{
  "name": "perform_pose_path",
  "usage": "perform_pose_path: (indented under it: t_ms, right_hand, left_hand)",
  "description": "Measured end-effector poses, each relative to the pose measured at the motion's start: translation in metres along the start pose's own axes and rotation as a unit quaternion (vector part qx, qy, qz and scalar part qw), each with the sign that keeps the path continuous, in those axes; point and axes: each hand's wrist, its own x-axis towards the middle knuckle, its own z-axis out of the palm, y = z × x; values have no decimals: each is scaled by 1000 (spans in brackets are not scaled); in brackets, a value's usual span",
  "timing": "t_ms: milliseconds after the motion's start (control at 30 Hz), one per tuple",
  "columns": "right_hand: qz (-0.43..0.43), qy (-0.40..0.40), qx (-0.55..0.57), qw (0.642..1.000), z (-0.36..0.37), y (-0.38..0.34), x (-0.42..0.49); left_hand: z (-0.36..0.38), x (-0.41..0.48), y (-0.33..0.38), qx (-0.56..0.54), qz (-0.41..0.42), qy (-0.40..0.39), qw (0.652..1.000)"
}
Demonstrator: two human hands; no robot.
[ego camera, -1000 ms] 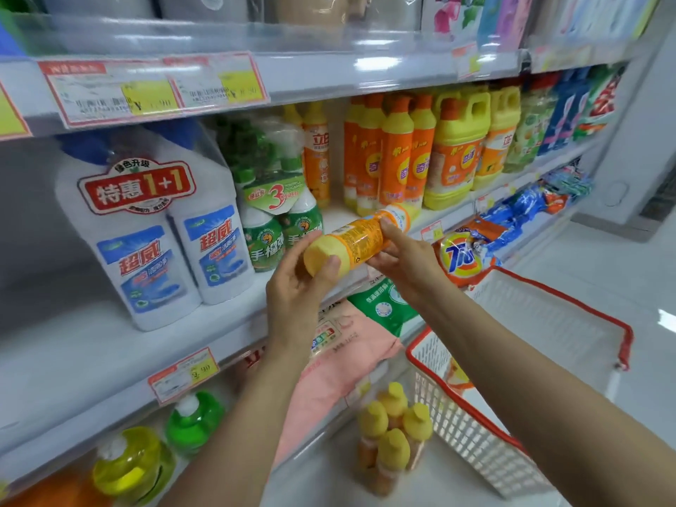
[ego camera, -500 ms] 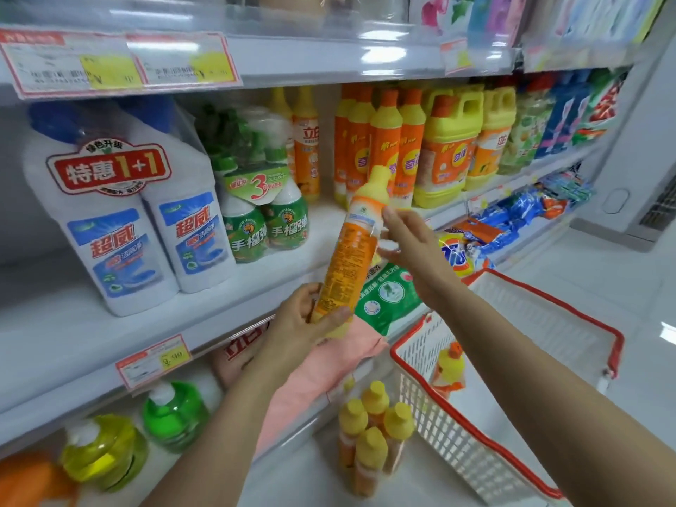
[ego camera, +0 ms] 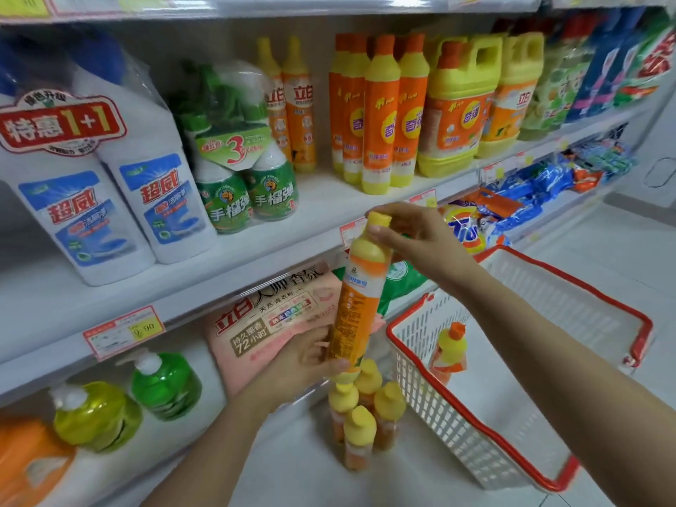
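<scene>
An orange detergent bottle [ego camera: 356, 301] with a yellow cap stands nearly upright in front of the shelves, cap up. My left hand [ego camera: 307, 356] grips its lower end from the left. My right hand [ego camera: 420, 239] pinches the cap and neck from the right. Below it, several similar yellow-capped bottles [ego camera: 360, 415] stand on the floor. A white basket with a red rim [ego camera: 519, 451] sits on the floor to the right, with one orange and yellow bottle [ego camera: 450, 351] inside.
The middle shelf [ego camera: 322, 203] carries white toilet-cleaner bottles [ego camera: 109, 192], green spray bottles [ego camera: 248, 192] and orange dish-soap bottles [ego camera: 380, 115]. The lower shelf holds a pink detergent bag [ego camera: 270, 323], green and yellow pump bottles [ego camera: 164, 384] and laundry powder bags [ego camera: 472, 225].
The bottle has swung from lying sideways to nearly upright and has come lower. My left hand dropped with its base and my right hand shifted up onto the cap.
</scene>
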Motion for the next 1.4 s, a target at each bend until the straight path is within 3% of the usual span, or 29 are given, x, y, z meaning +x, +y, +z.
perform_pose_path:
  t_ms: [167,267,500,667,800,900,1033,1167,1300,1400]
  right_hand:
    - [-46,51,-98,993,8,20,-10]
    - [-75,68,-138,985,11,34,-18]
    - [-99,83,-191,973,11,49,-18]
    - [-104,85,-184,974,10,51,-17]
    - [-119,80,-150,978,13,44,-15]
    - [-125,49,-117,984,30,40,-18]
    - [-131,-34,-92,986,69,41,-28]
    - [-68,-168,-159,971,112,64,-42]
    - [-41,-273,-336,900,157,101,-64]
    - [-44,-302,-389,869,177,123,-77]
  left_hand:
    - [8,14,-16,97,18,58,994]
    - [11,18,-37,186,-52,95,976]
    - [25,27,-73,352,-104,55,929]
    - [26,32,-87,362,-57,40,930]
    - [8,20,-85,238,-72,115,962]
    - [-10,3,-78,235,-10,221,946]
    - [-26,-27,-70,247,4,251,936]
    - [-34,-57,-81,257,-70,143,953]
    - [-25,-70,-99,228,-105,47,967]
    - [-16,-72,-119,199,-148,15,969]
